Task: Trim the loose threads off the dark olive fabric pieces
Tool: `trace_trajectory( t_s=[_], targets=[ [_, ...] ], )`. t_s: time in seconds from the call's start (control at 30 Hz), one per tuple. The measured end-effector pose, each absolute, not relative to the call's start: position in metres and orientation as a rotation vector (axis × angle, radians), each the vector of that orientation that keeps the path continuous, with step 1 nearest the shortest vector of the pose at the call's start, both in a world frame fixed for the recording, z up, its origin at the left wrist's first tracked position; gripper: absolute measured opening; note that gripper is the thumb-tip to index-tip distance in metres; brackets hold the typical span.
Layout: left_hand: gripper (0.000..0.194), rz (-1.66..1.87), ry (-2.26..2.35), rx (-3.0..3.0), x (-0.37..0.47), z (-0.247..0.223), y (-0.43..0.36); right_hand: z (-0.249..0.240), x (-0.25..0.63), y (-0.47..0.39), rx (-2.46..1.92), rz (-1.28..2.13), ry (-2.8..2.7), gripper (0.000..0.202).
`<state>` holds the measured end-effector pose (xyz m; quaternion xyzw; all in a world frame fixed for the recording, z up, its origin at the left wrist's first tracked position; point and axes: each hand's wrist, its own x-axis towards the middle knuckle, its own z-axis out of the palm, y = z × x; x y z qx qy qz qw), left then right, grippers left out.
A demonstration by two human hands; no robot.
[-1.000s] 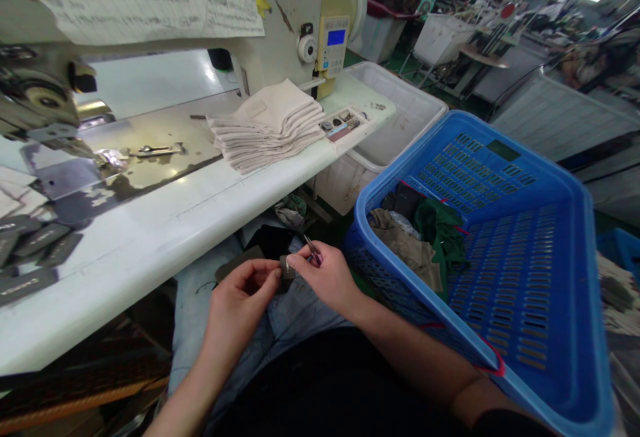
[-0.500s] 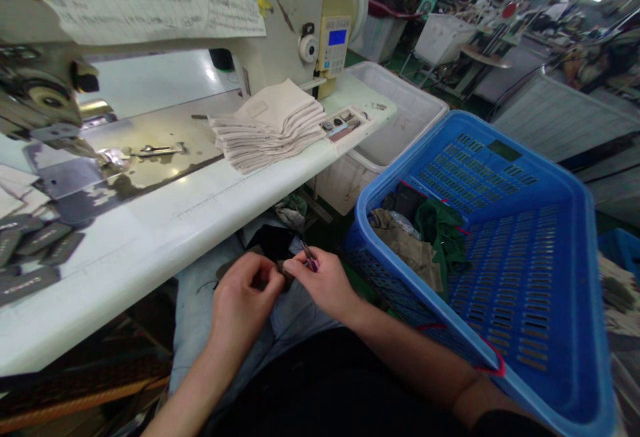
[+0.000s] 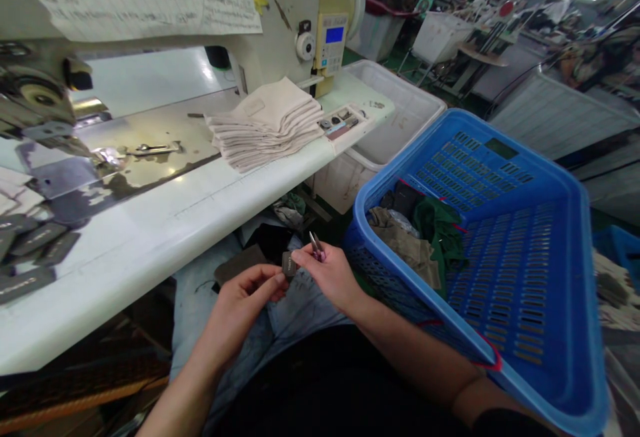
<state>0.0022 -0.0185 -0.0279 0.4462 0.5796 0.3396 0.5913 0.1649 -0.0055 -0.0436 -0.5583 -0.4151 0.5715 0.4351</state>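
Over my lap, my left hand (image 3: 250,300) pinches the lower edge of a small dark label (image 3: 289,264) with pale lettering. My right hand (image 3: 331,277) has thumb and finger at the label's upper right edge. That same hand also holds small thread snips (image 3: 316,244), blades pointing up and away. A dark brown-grey piece of cloth (image 3: 243,262) lies on my lap behind the left hand. On the table's left end, similar dark labels (image 3: 37,240) lie in a loose pile beside the sewing machine (image 3: 45,94).
Folded beige cloth pieces (image 3: 273,124) are stacked on the sewing table (image 3: 195,207). A blue plastic basket (image 3: 515,277) with green and brown cloth stands close on my right, its rim beside my right forearm. Behind it is a white bin (image 3: 400,124).
The label has come into view between my hands, its lettering turned up. My left fingers have opened out from a curl, and the snips in my right hand now point more upright.
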Motion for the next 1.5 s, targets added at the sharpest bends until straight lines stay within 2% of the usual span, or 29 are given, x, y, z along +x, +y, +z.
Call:
trace_trajectory(
  t_s=[0.23,0.33,0.43,0.5,0.6,0.77,1.03,1.1,1.23,1.37,1.5],
  targets=[
    [0.021,0.804,1.288,0.888,-0.001,-0.029,-0.020,-0.044,0.164,-0.011,-1.231,1.506,-0.975,0.028],
    [0.021,0.788,1.253,0.793,-0.003,-0.024,-0.022,-0.040,0.167,-0.011,-1.115,1.396,-1.151,0.021],
    [0.022,0.771,1.189,0.685,-0.004,-0.019,-0.026,-0.036,0.169,-0.011,-0.989,1.367,-1.359,0.028],
    [0.023,0.755,1.125,0.637,-0.004,-0.017,-0.028,-0.035,0.168,-0.011,-0.963,1.358,-1.457,0.024],
    [0.024,0.792,1.131,0.639,-0.004,-0.018,-0.031,-0.037,0.166,-0.010,-1.042,1.274,-1.470,0.014],
    [0.040,1.005,1.298,0.827,-0.003,-0.020,-0.031,-0.037,0.161,-0.012,-1.264,1.319,-1.327,0.013],
    [0.034,0.971,1.293,0.784,-0.006,-0.027,-0.030,-0.029,0.155,-0.020,-1.302,1.405,-1.294,0.019],
    [0.032,0.962,1.304,0.795,-0.007,-0.028,-0.030,-0.032,0.155,-0.020,-1.332,1.314,-1.346,0.017],
    [0.031,0.954,1.380,0.894,-0.006,-0.027,-0.030,-0.041,0.157,-0.021,-1.252,0.833,-1.616,0.006],
    [0.026,0.929,1.436,1.106,-0.005,-0.026,-0.031,-0.047,0.163,-0.021,-1.161,0.486,-1.990,0.013],
    [0.021,0.906,1.485,1.221,-0.004,-0.029,-0.030,-0.051,0.166,-0.020,-1.173,0.237,-2.269,0.012]
  ],
)
